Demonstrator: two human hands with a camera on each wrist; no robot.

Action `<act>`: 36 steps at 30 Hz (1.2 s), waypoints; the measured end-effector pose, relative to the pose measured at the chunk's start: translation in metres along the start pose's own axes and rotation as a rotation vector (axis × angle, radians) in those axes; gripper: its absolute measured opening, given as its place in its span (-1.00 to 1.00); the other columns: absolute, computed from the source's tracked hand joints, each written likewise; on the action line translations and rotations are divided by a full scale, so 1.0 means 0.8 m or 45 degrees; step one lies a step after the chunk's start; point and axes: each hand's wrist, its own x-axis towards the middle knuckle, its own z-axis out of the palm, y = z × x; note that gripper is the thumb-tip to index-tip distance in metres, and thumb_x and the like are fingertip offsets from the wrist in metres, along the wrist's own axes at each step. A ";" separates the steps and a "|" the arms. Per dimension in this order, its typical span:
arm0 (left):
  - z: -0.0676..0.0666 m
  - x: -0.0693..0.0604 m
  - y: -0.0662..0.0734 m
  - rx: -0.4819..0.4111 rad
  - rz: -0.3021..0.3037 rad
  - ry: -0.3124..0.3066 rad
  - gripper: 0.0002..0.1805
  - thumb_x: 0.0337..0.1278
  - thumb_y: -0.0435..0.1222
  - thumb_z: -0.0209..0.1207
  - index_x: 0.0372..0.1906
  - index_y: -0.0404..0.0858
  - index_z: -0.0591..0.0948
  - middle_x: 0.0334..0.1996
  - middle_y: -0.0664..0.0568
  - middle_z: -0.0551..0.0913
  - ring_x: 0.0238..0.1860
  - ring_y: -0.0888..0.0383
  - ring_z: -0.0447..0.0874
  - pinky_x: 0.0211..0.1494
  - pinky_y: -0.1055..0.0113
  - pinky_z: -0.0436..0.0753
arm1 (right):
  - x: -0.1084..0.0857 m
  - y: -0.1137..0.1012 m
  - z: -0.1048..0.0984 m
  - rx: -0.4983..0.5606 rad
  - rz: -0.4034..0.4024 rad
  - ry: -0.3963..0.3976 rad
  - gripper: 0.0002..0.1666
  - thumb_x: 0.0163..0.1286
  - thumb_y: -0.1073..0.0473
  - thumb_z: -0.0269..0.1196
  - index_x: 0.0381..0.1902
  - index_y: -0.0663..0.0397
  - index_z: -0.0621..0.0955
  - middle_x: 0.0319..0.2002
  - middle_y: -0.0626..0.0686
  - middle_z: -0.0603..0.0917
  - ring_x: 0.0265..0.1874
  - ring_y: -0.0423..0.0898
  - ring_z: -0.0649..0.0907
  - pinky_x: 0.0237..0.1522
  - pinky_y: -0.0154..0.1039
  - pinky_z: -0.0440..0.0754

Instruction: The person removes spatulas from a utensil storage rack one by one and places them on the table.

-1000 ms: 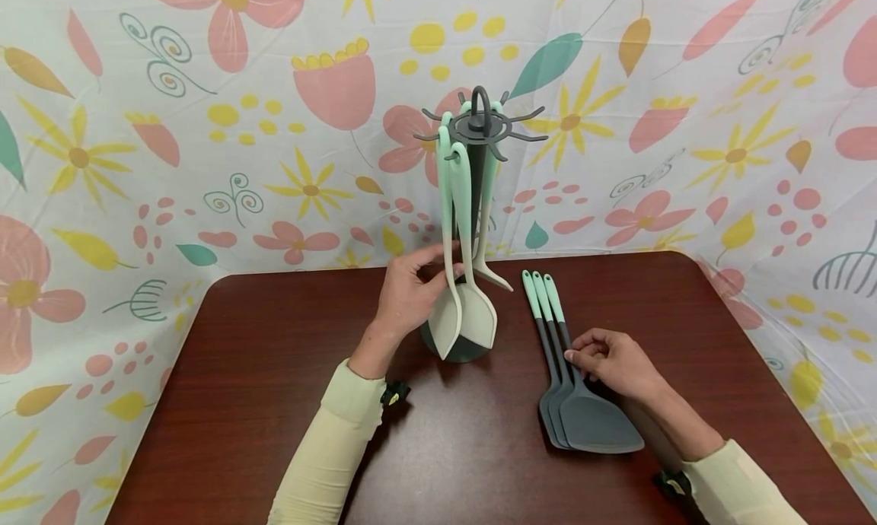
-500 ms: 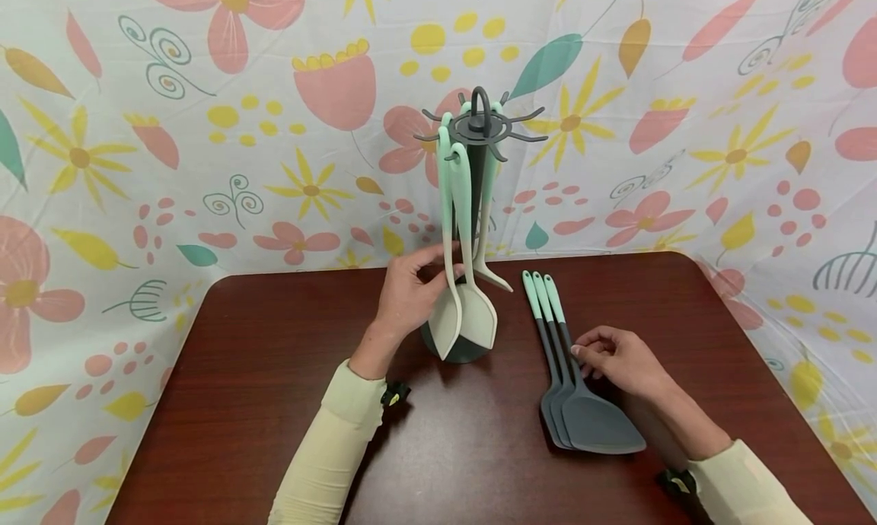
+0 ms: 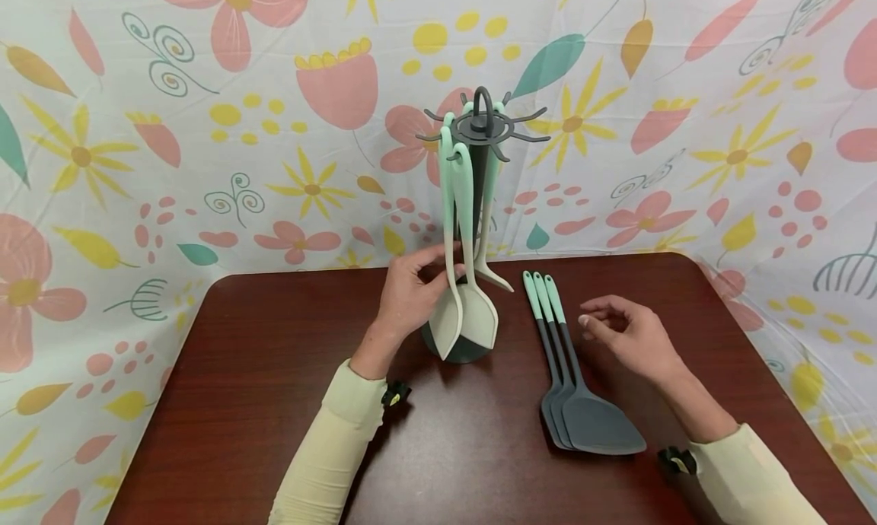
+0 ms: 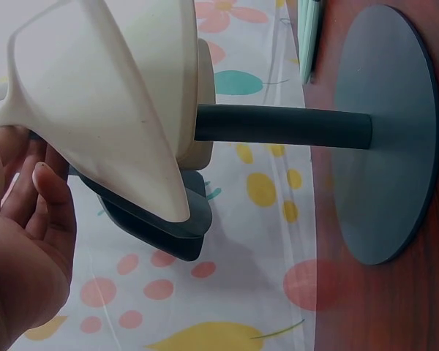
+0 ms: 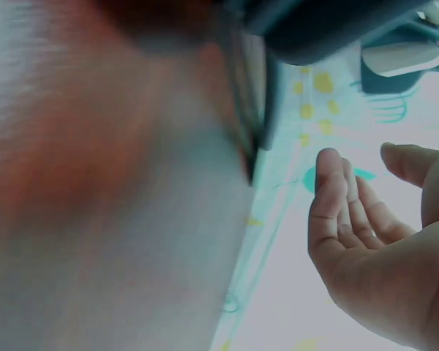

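Note:
My left hand (image 3: 409, 291) reaches behind the front hanging utensils and grips the post of the dark utensil stand (image 3: 483, 129); its fingertips are partly hidden. Mint-handled utensils with pale heads (image 3: 479, 318) hang from the stand's hooks. In the left wrist view, curled fingers (image 4: 55, 194) lie beside a pale head, with dark utensil heads (image 4: 190, 212) behind. My right hand (image 3: 633, 335), fingers loosely bent and holding nothing, hovers right of a fanned stack of three dark turners (image 3: 599, 424) with mint handle ends. The right wrist view also shows that right hand (image 5: 380, 241) holding nothing.
A dark red wooden table (image 3: 288, 434) bears the stand and turners. Its round dark base (image 4: 388, 139) shows in the left wrist view. A floral cloth (image 3: 205, 129) hangs close behind the table's back edge.
The right hand has drawn away from the turner handles, moving up and slightly right, its thumb and fingers spreading. The turners shifted slightly right earlier. The left hand stays in place.

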 end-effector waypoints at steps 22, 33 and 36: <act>0.001 0.000 -0.002 0.012 0.005 0.005 -0.70 0.33 -0.23 0.45 0.12 -0.07 0.82 -0.19 0.11 0.87 -0.19 0.19 0.79 -0.23 0.35 0.63 | 0.024 -0.065 0.007 0.102 -0.201 0.045 -0.69 0.52 0.23 0.38 0.17 0.00 0.71 -0.14 0.09 0.79 -0.26 -0.17 0.78 -0.28 -0.42 0.67; 0.000 0.001 -0.001 0.006 0.013 0.005 -0.70 0.32 -0.25 0.46 0.12 -0.10 0.82 -0.18 0.12 0.87 -0.13 0.20 0.78 -0.20 0.37 0.60 | 0.030 -0.090 0.001 0.101 -0.204 0.046 -0.69 0.49 0.26 0.40 0.16 0.01 0.71 -0.13 0.04 0.78 -0.24 -0.13 0.76 -0.25 -0.41 0.66; 0.000 0.000 0.000 -0.001 0.014 0.000 -0.70 0.32 -0.26 0.46 0.12 -0.10 0.82 -0.18 0.09 0.87 -0.11 0.20 0.79 -0.20 0.36 0.61 | 0.035 -0.100 0.001 0.114 -0.203 0.032 -0.70 0.50 0.23 0.40 0.15 -0.01 0.72 -0.12 0.03 0.79 -0.23 -0.12 0.77 -0.23 -0.41 0.67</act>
